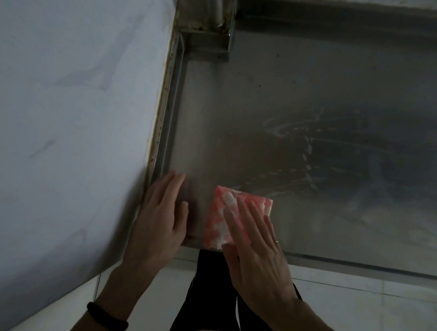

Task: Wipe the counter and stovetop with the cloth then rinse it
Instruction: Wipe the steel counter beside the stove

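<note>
A folded pink-and-white checked cloth (224, 211) lies flat on the stainless steel counter (298, 104), close to its near left corner. My right hand (256, 252) presses down on the cloth with straight fingers spread over its near half. My left hand (159, 220) rests flat with straight fingers at the counter's left edge, just left of the cloth and apart from it. Faint wet streaks mark the steel to the right of the cloth.
A pale wall (68, 110) runs along the counter's left side. A metal post on a square base (209, 35) stands in the far left corner. A raised rim with grimy sealant borders the back. Tiled floor (361, 305) lies below the front edge.
</note>
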The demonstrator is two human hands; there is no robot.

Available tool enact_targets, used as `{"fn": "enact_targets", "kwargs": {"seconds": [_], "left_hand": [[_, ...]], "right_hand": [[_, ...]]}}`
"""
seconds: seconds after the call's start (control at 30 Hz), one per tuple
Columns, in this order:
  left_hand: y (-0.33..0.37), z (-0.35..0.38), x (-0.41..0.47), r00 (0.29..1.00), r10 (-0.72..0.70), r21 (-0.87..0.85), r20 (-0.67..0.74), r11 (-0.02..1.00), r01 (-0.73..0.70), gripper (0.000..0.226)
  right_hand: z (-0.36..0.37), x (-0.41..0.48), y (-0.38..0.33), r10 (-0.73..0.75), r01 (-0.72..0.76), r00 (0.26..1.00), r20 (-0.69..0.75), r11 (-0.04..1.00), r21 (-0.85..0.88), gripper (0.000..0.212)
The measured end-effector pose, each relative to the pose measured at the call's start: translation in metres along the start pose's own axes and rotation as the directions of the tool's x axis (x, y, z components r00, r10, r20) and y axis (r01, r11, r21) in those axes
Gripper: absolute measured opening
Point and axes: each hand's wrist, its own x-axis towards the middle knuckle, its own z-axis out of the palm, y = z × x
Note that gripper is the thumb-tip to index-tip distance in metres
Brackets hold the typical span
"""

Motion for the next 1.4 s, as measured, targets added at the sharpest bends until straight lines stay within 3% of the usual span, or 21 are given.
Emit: {"fn": "enact_targets", "kwargs": {"seconds": [0.13, 0.33, 0.5, 0.6, 0.73, 0.97, 1.17, 1.3, 1.4], "left_hand": [[0.002, 0.003, 0.004, 0.997, 0.073, -0.033, -0.032, 0.997, -0.074, 0.058], [0.006, 0.003, 0.009, 0.995, 0.042, -0.09, -0.093, 0.995, -0.05, 0.058], [0.002, 0.005, 0.011, 0.986, 0.082, -0.081, -0.142, 0.992, -0.094, 0.055], [0.001, 0.008, 0.014, 0.984, 0.071, -0.087, -0.164, 0.992, -0.086, 0.055], [0.009, 0.009, 0.021, 0.98, 0.056, -0.106, -0.194, 0.991, -0.077, 0.053], [0.025, 0.018, 0.042, 0.985, 0.04, -0.057, -0.168, 0.997, -0.05, 0.055], [0.049, 0.038, 0.062, 0.982, 0.157, 0.04, -0.105, 0.987, -0.154, 0.053], [0.048, 0.044, 0.082, 0.976, 0.184, 0.144, -0.119, 0.976, -0.166, 0.054], [0.057, 0.05, 0.102, 0.975, 0.188, 0.194, -0.114, 0.967, -0.164, 0.058]], "right_hand": [[0.02, 0.032, 0.018, -0.079, 0.092, 0.994, 0.073, 0.979, -0.184, 0.059], [0.016, 0.166, 0.036, -0.198, 0.231, 0.969, 0.148, 0.937, -0.261, 0.061], [-0.017, 0.305, 0.071, -0.075, 0.111, 0.99, 0.121, 0.938, -0.329, 0.066], [-0.027, 0.341, 0.077, -0.021, 0.074, 0.989, 0.146, 0.929, -0.363, 0.067], [-0.01, 0.291, 0.05, -0.009, 0.042, 0.995, 0.097, 0.938, -0.344, 0.065], [0.043, 0.065, 0.01, -0.075, 0.107, 0.988, 0.138, 0.964, -0.243, 0.065], [0.006, 0.02, 0.046, 0.004, 0.004, 1.0, 0.03, 0.959, -0.284, 0.06], [-0.019, -0.004, 0.067, -0.024, 0.021, 1.0, -0.006, 0.956, -0.293, 0.062], [-0.016, -0.001, 0.047, 0.092, -0.121, 0.988, -0.126, 0.961, -0.25, 0.059]]}}
